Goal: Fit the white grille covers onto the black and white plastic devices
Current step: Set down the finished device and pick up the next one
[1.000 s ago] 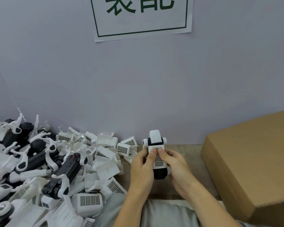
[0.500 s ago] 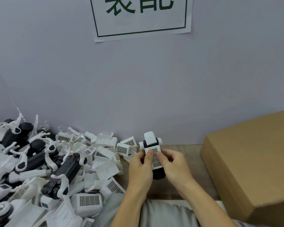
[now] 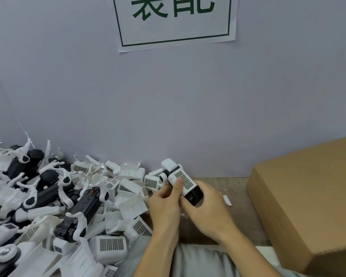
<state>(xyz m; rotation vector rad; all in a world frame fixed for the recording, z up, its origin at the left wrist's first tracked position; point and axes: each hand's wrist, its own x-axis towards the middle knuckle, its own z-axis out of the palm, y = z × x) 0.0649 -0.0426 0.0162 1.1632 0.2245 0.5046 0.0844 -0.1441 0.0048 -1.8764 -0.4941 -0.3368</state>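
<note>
From the head camera, both hands meet over the worn wooden tabletop point(image 3: 238, 188), just in front of the pale grey wall point(image 3: 168, 106). Between them is a small black and white plastic device point(image 3: 181, 181), tilted with its rounded white head up and to the left and its black end down to the right. A white grille cover point(image 3: 183, 180) with a dark mesh panel lies on its upper face. The left hand point(image 3: 165, 204) grips the device from the left, its thumb pressed flat on the cover beside the mesh. The right hand point(image 3: 207, 206) curls around the black lower end from the right and below.

To the left a large heap of loose white grille covers point(image 3: 128, 188) and unfinished black and white devices point(image 3: 86, 206) spreads across the table, its nearest pieces just beside the left hand. A brown cardboard box point(image 3: 308, 196) stands at the right. A white paper sign with green characters point(image 3: 174, 21) is stuck on the wall above. A small white scrap point(image 3: 227, 200) lies near the right hand.
</note>
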